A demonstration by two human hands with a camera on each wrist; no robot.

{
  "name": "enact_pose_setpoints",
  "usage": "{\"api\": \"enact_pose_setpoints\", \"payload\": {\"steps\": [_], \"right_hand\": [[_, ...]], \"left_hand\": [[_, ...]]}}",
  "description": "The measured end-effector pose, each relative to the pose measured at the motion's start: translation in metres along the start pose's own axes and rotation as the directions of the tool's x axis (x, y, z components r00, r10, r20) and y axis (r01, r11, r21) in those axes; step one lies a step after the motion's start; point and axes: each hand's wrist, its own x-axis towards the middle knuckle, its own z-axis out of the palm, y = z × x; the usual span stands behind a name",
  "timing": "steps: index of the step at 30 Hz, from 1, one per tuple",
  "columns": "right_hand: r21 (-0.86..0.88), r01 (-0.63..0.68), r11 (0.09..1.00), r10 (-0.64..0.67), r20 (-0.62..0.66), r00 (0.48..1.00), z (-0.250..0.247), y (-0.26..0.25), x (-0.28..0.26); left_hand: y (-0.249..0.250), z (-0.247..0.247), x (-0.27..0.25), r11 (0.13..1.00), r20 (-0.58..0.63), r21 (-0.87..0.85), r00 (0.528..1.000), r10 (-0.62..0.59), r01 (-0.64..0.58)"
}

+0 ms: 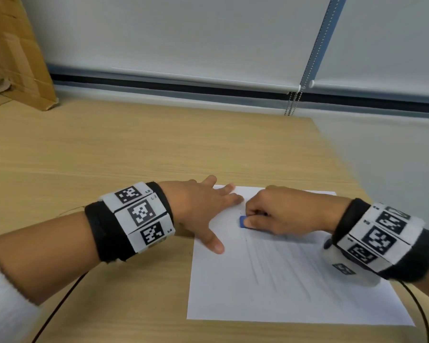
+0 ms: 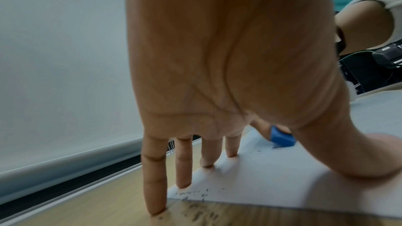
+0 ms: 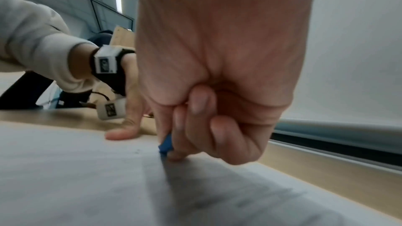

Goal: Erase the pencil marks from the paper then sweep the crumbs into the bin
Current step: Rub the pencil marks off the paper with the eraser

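Head view shows one sheet of paper [image 1: 290, 276] lying on the wooden surface [image 1: 109, 149], its right edge close to the right rim of that surface and its near edge not far from the front. Wide bare wood lies to the left and toward the far wall — open room on that side. The left hand [image 1: 203, 209] rests spread and flat on the sheet's far-left corner; in the left wrist view two fingertips [image 2: 206, 163] press the paper, one sits at its very edge and the outermost touches bare wood. The right hand [image 1: 280, 214] is curled, its grip pinching one small blue eraser [image 1: 242, 222] between thumb and fingers, the eraser's lower end touching the paper just beside the left hand. Faint grey pencil marks [image 1: 278, 263] streak the middle of the sheet. Dark crumbs [image 2: 195, 195] are scattered over the paper's corner and onto the wood past its edge — too many and too blurred to count. A cardboard sheet [image 1: 13, 53] leans at the far left.
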Motion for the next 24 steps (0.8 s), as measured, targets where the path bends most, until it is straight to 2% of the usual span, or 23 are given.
{"api": "enact_pose_setpoints", "payload": {"steps": [4,5,9,13,14,16,19,20,23,24], "right_hand": [[0.062,0.076,0.995,-0.086,0.182,0.98,0.0,-0.011,-0.015],[0.044,0.08,0.996,-0.086,0.173,0.981,-0.001,-0.011,-0.013],[0.014,0.019,1.0,-0.019,-0.002,1.0,0.003,0.0,-0.006],[0.073,0.049,0.996,-0.059,0.14,0.988,0.005,-0.008,-0.021],[0.062,0.059,0.996,-0.067,0.141,0.988,0.004,-0.01,-0.021],[0.0,0.024,1.0,-0.024,0.054,0.998,0.002,-0.006,-0.012],[0.009,-0.072,0.997,0.073,-0.051,0.996,0.004,0.003,-0.006],[0.019,-0.052,0.998,0.053,-0.029,0.998,0.006,0.002,-0.008],[0.071,0.031,0.997,-0.041,0.155,0.987,0.005,-0.009,-0.02],[0.067,0.044,0.997,-0.055,0.174,0.983,0.004,-0.012,-0.021]], "left_hand": [[0.001,0.0,-0.001,1.0,0.005,0.003,1.0,-0.018,0.018],[0.001,0.0,0.0,1.0,0.006,0.001,1.0,-0.016,0.016],[0.0,0.001,0.001,1.0,0.015,0.002,1.0,-0.016,0.016],[0.001,-0.001,0.0,1.0,0.016,0.003,1.0,-0.023,0.023],[0.002,-0.001,0.0,1.0,0.018,0.004,1.0,-0.024,0.024],[0.001,-0.001,0.001,1.0,0.02,0.004,0.999,-0.027,0.027],[0.002,-0.001,0.001,0.999,0.022,0.005,0.999,-0.032,0.032],[0.002,-0.001,0.0,0.999,0.025,0.008,0.999,-0.034,0.034],[0.004,-0.003,-0.001,0.999,0.036,0.01,0.999,-0.037,0.037],[0.004,-0.003,-0.001,0.999,0.04,0.012,0.998,-0.039,0.039]]}}
